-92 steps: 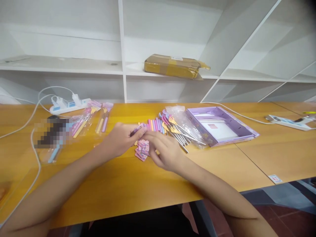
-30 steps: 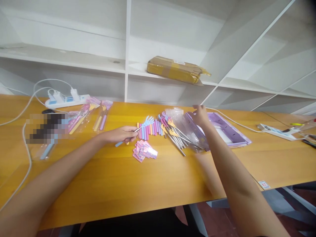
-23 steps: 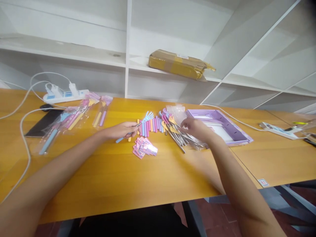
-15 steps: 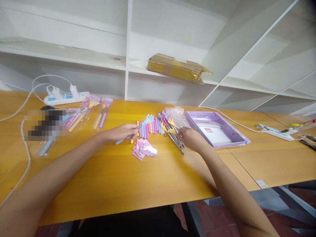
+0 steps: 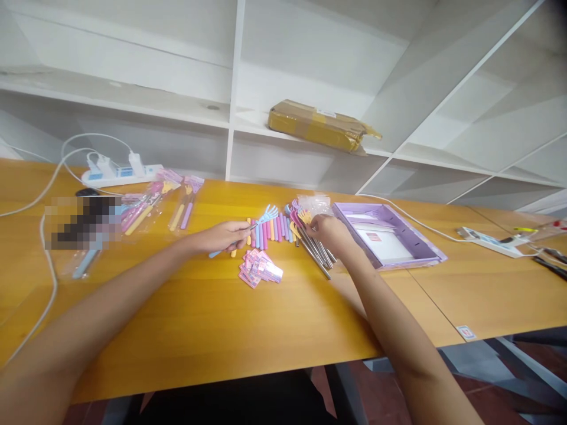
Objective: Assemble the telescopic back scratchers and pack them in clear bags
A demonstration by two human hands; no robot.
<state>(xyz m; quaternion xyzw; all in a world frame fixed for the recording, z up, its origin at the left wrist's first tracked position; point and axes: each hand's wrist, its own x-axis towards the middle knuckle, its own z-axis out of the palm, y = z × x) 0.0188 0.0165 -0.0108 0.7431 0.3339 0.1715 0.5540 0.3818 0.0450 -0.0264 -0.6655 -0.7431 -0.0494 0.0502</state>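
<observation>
My left hand (image 5: 233,236) is closed on a blue hand-shaped scratcher (image 5: 267,216), whose blue handle end pokes out to the left. A row of pink, blue, purple and yellow handles (image 5: 273,229) lies just beyond it. My right hand (image 5: 325,229) is at the pile of scratcher rods (image 5: 316,252) with yellow, pink and blue heads. Its fingers are bent at a yellow head (image 5: 305,217); their tips are partly hidden, so a grip is not clear. Small printed cards (image 5: 261,268) lie in a loose stack nearer me.
A purple box (image 5: 425,255) stands right of the pile, beside clear plastic bags (image 5: 315,204). Bagged scratchers (image 5: 144,212) lie at the left near a power strip (image 5: 121,175). Another power strip (image 5: 491,242) is at the right. A taped carton (image 5: 316,125) rests on the shelf.
My right hand has moved slightly up and left over the pile, towards the heads. My left hand still holds the blue scratcher in nearly the same place.
</observation>
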